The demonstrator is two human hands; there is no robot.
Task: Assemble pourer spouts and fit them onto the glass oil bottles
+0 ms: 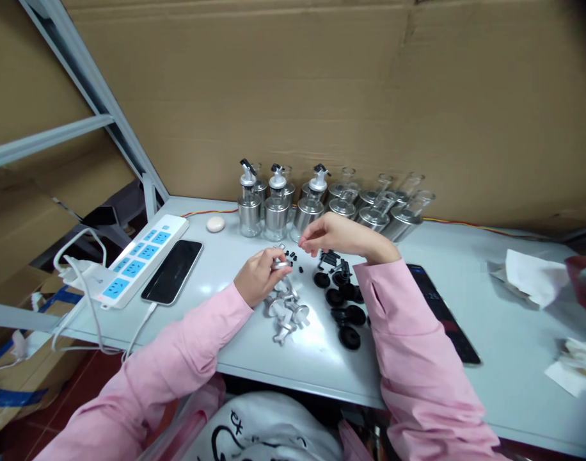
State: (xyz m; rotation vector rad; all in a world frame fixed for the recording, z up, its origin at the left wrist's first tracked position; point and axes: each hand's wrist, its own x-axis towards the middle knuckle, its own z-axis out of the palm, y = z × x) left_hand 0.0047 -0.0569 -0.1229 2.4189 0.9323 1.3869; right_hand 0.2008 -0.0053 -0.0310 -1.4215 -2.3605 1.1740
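my left hand (257, 280) is clamped on a silver-coloured pourer fitting (281, 264), thumb and fingers gripping its rim. over to my right hand (330, 234): the fingertips are drawn together in a pinch, just beyond the left grip and to its right. is a tiny piece caught between them? i can't tell from here.

below the pinch lie small black pieces (293, 256). nearer me, just under my left grip, there's a pile of loose silver fittings (283, 310); to its right, thin black levers (329, 258) and round black stoppers (349, 337).

beyond both hands stand sleeved glass bottles with pourers (276, 214), and farther right, open-necked bottles (402, 221).

so this looks like small-parts handling, one fitting held up while the other hand works finely beside it. from here it calls for a steady left grip, the rim kept level, and a light, exact right pinch.
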